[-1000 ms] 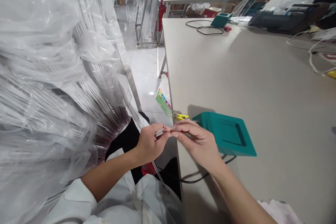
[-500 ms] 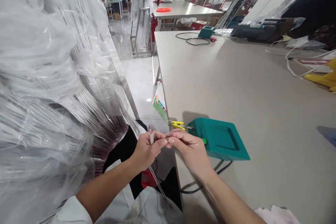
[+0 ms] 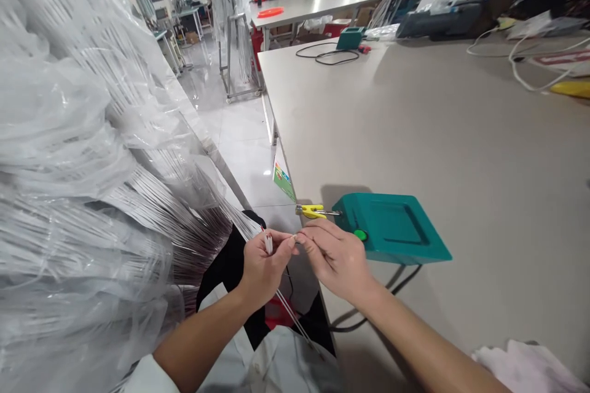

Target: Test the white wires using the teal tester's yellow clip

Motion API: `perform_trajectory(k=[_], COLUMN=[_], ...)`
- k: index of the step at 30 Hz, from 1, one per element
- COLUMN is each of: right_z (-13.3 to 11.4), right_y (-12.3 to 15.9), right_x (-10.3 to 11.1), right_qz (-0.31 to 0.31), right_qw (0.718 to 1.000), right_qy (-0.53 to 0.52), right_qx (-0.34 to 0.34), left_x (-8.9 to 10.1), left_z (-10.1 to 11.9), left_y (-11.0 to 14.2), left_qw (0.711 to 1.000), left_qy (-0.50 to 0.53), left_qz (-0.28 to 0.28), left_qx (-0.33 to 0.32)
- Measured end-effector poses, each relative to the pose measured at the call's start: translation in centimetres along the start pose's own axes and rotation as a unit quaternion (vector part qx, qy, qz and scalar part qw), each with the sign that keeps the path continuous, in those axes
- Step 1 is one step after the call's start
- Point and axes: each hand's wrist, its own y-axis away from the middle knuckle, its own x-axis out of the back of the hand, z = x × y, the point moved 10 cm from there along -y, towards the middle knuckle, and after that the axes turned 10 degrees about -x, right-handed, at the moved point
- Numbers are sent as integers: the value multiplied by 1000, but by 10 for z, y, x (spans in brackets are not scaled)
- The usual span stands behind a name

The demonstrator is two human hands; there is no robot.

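My left hand [image 3: 263, 267] is closed round a few thin white wires [image 3: 268, 244], whose reddish tips poke up between the fingers. Their long ends [image 3: 299, 322] hang down over my lap. With thumb and fingers pinched, my right hand [image 3: 338, 258] meets the left fingertips over the table's edge; what lies in that pinch is too small and covered to make out. Just beyond the right hand sits a teal box [image 3: 391, 227] with a green button [image 3: 360, 235]. A yellow clip [image 3: 311, 211] is on the metal rod sticking out of its left side.
Plastic-wrapped bundles of white wires [image 3: 152, 196] hang close on my left. A black cable [image 3: 350, 326] runs from the teal box over the table edge. Farther along the table [image 3: 369, 116] are another teal box [image 3: 350, 38] and a dark machine [image 3: 442, 15]. A cloth [image 3: 525, 365] lies near right.
The view has shifted slightly. My right hand's fingers have drawn a little closer together, while the fingertips of both hands still meet. The left hand keeps the wires.
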Motion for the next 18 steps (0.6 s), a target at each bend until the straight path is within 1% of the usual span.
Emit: perform_trajectory(k=[3,5,7,9,12,13,15,18], right_z=[13,17,19,23,27,27,26,23], right_y=[-1,1,3,2,-1,-3,-6,-8], right_x=[-8,-11,-11,-7,6,9,7,-2], right_qz=[-50,-58,-51,-29,23,29,9,-46], right_qw=[991,989,991,991,985,982,978,977], right_qy=[-93,-102,-80,-75,-110,-123,-142,-150], right_qx=[-77,-94,-96,-106,-133,-139,-150,-145], left_x=[3,10,14,14,13,11,6,-3], left_z=[4,7,9,9,11,11,11,7], left_y=[-1,-3,-6,-7,-7,-7,-5,-2], left_qw=[1000,999,998,998,998,998,999,1000], left_qy=[3,10,21,25,12,6,-1,10], left_qz=[17,41,54,54,53,50,36,2], left_qx=[-11,-22,-26,-25,-25,-24,-21,-8])
